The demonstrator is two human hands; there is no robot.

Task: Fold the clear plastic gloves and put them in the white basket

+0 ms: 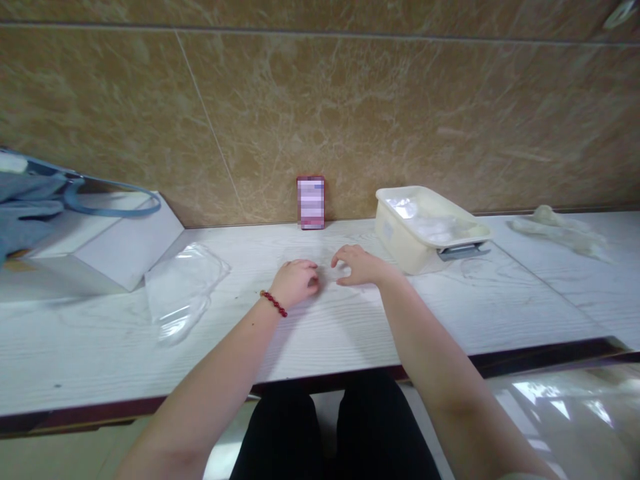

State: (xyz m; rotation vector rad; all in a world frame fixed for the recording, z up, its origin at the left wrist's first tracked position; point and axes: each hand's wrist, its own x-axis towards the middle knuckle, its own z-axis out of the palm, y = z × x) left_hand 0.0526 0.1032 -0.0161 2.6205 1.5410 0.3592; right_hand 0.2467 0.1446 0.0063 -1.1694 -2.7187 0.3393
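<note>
My left hand, with a red bead bracelet on its wrist, rests on the white table with the fingers curled in. Just to its right, my right hand has its fingertips pinched down. Both press on a faint clear plastic bag lying flat on the table between and under them. The bag is nearly see-through and its edges are hard to trace.
A stack of clear plastic bags lies to the left, beside a white box and a grey bag with blue straps. A cream tub stands to the right, with crumpled plastic beyond. A pink card leans on the wall.
</note>
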